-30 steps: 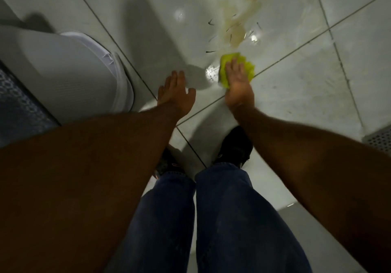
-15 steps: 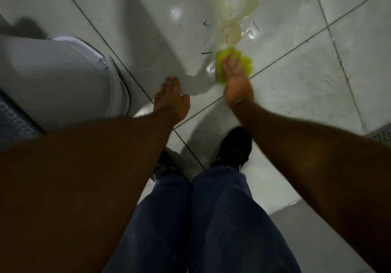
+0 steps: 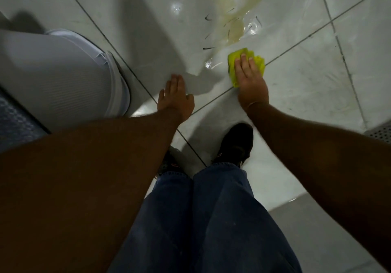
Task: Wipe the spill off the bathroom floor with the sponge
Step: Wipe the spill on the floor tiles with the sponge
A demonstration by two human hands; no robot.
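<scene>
A yellowish-brown spill point(image 3: 234, 22) with dark thin flecks spreads over the glossy white floor tiles at the top centre. Just below its near edge lies a bright yellow-green sponge point(image 3: 233, 61), pressed flat on the tile by my right hand point(image 3: 250, 80), whose fingers lie over it. My left hand point(image 3: 175, 98) rests flat on the floor to the left, fingers together and holding nothing, about a hand's width from the sponge. A wet shiny patch point(image 3: 208, 64) sits left of the sponge.
A white ribbed bin or toilet base point(image 3: 63, 78) stands at the left, close to my left hand. My jeans-clad knees point(image 3: 196, 220) and black shoes point(image 3: 234, 143) are below. A perforated drain grate point(image 3: 380, 133) shows at the right edge. Dark grout lines point(image 3: 296, 42) cross the tiles.
My right hand pushed the sponge up to the spill's lower edge, then drew it back toward me and slightly right. My left hand stayed planted on the floor.
</scene>
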